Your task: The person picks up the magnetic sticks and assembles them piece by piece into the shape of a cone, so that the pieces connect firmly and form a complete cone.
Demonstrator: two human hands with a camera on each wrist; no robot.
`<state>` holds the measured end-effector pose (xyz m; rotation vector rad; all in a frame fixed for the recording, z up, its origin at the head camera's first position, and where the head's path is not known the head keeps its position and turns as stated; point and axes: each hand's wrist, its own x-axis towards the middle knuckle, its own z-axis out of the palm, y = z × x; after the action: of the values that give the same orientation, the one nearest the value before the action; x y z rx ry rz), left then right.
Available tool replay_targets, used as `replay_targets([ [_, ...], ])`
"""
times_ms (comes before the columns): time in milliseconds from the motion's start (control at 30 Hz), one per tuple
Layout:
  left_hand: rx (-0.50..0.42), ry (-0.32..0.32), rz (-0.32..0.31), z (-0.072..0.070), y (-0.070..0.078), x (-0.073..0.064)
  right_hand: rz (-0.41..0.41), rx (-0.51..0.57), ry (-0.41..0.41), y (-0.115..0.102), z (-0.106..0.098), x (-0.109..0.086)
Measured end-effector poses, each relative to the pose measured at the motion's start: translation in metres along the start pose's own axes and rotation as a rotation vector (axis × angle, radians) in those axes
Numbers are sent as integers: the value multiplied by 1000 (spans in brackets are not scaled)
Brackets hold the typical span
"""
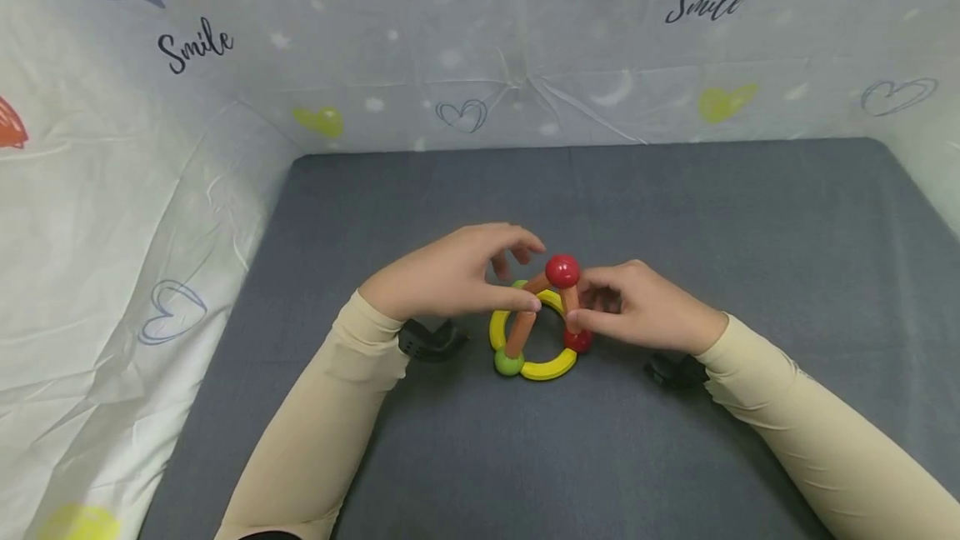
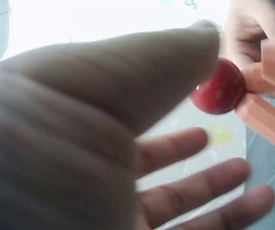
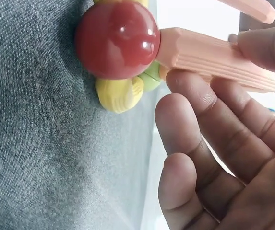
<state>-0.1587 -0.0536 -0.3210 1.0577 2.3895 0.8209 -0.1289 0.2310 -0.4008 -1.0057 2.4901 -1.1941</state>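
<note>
A ring of curved yellow pieces lies on the table, joined by a green ball, a second green ball at the back, and a red ball. Orange sticks rise from these balls; the right and rear ones lean to an upper red ball. My right hand pinches the right orange stick between thumb and fingers. Over the ring's left side, my left hand has its fingers spread. Its thumb tip is by the top of the front-left orange stick; whether they touch, I cannot tell.
A dark grey cloth covers the table. White printed sheeting hangs behind it and along the left and right sides. Black wrist devices sit under both wrists, close to the tabletop.
</note>
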Motion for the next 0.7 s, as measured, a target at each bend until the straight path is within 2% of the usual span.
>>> replay_targets([
  [233, 13, -115, -83, 4, -2, 2, 31, -23, 23, -1, -2, -1],
  [367, -27, -162, -44, 10, -2, 5, 28, -29, 22, -1, -3, 0],
  [500, -48, -168, 16, 13, -3, 7, 23, -45, 17, 0, -3, 0],
  [700, -26, -152, 20, 12, -2, 11, -3, -35, 8, -2, -2, 1],
])
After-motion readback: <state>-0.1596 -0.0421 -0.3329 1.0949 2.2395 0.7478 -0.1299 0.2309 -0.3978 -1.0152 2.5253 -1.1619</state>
